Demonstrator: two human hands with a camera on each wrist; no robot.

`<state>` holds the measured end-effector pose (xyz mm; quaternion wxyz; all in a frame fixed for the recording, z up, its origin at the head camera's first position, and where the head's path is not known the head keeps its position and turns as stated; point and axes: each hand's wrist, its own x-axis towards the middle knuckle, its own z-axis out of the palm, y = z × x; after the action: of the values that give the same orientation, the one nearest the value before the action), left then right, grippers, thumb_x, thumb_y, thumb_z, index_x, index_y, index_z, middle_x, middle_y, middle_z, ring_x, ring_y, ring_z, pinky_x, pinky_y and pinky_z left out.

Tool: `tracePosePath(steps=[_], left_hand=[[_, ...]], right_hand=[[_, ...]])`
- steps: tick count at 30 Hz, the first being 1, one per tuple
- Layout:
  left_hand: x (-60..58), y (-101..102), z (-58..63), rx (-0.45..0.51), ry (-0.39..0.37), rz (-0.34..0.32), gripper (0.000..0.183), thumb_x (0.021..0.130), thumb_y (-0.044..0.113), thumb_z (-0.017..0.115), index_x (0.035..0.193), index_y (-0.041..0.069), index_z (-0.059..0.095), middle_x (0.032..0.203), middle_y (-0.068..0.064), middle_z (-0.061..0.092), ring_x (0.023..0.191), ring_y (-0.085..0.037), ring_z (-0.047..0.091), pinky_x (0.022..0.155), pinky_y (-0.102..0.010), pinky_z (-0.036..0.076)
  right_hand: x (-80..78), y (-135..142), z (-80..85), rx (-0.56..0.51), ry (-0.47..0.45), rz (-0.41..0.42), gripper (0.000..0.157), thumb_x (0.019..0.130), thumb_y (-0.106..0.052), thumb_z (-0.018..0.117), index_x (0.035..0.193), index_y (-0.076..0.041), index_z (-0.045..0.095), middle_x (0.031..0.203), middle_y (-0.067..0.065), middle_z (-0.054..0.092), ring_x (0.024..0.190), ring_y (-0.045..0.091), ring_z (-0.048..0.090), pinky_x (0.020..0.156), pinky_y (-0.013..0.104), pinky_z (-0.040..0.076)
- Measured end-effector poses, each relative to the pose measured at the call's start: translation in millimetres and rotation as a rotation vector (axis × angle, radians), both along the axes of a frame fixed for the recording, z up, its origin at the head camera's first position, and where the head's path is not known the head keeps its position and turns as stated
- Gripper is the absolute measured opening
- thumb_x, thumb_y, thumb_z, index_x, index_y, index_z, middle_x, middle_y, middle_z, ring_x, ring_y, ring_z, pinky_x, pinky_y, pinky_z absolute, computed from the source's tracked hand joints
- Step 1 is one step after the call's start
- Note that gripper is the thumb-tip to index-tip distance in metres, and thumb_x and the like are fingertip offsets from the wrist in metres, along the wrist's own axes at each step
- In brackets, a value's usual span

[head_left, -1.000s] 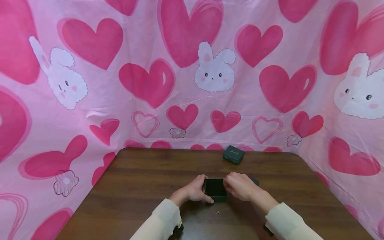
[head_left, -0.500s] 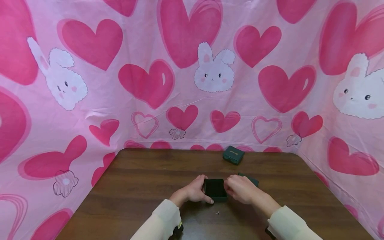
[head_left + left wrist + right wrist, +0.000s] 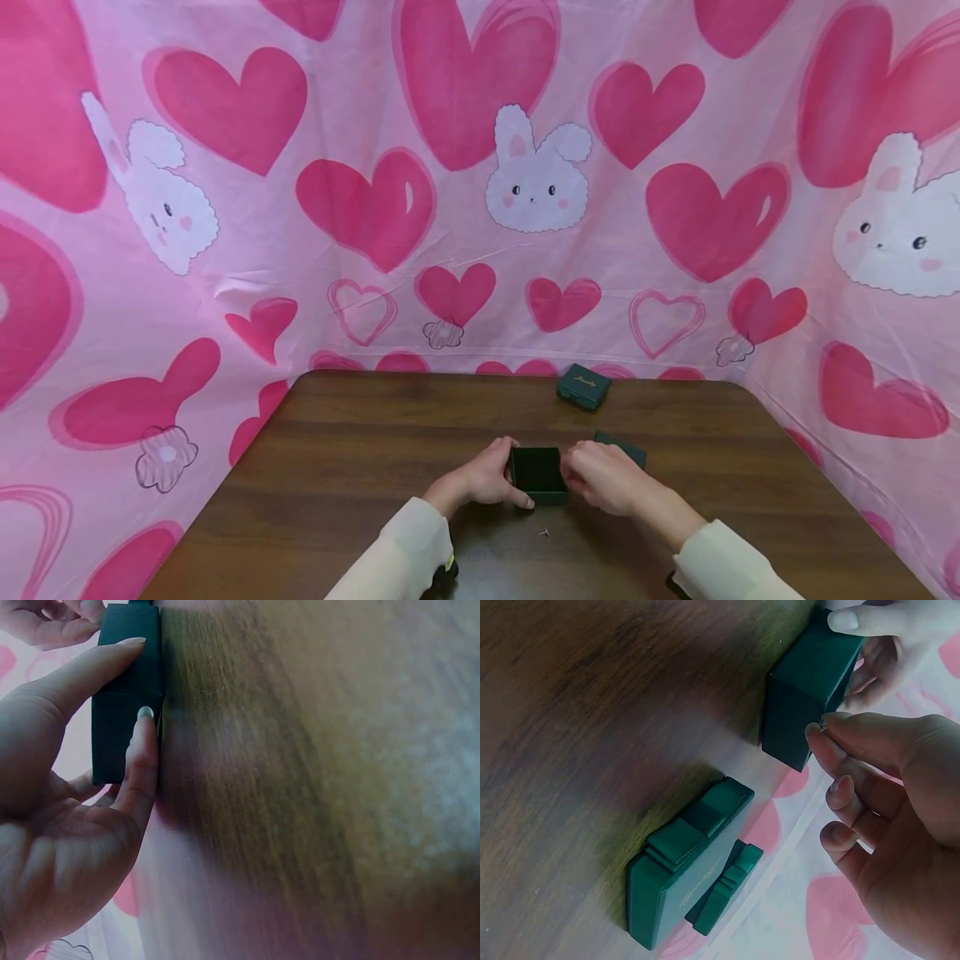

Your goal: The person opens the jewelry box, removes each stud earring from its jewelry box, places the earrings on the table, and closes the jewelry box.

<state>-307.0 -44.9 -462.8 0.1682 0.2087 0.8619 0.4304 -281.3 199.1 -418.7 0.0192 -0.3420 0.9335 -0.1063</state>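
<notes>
An open dark green jewelry box with a black inside stands on the table. My left hand grips its left side, thumb along the front wall and other fingers round the back. At the box's right rim, my right hand pinches a tiny shiny piece between thumb and forefinger; it looks like a stud earring, mostly hidden. Its other fingers are loosely bent. In front of the box lies another small pale piece, similar to a stud earring. Just beyond the right hand sits a green lid, showing a bow in the right wrist view.
A second green box with gold lettering lies near the table's back edge. The brown wooden table is enclosed by pink cloth printed with hearts and rabbits.
My right hand has shifted slightly right and down along the box's rim, showing more of the green lid behind it. The left hand and the box stay put.
</notes>
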Motion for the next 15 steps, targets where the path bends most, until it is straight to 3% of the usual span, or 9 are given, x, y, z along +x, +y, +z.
tracePosePath(steps=[15], left_hand=[[2.1, 0.5, 1.4, -0.002, 0.01, 0.0, 0.068, 0.074, 0.016, 0.093, 0.123, 0.011, 0.047, 0.111, -0.004, 0.05, 0.099, -0.021, 0.051, 0.092, -0.043, 0.047]], right_hand=[[5.3, 2.1, -1.1, -0.015, 0.028, 0.016, 0.016, 0.091, -0.012, 0.077, 0.08, -0.022, 0.069, 0.073, -0.018, 0.052, 0.071, 0.006, 0.048, 0.061, 0.027, 0.045]])
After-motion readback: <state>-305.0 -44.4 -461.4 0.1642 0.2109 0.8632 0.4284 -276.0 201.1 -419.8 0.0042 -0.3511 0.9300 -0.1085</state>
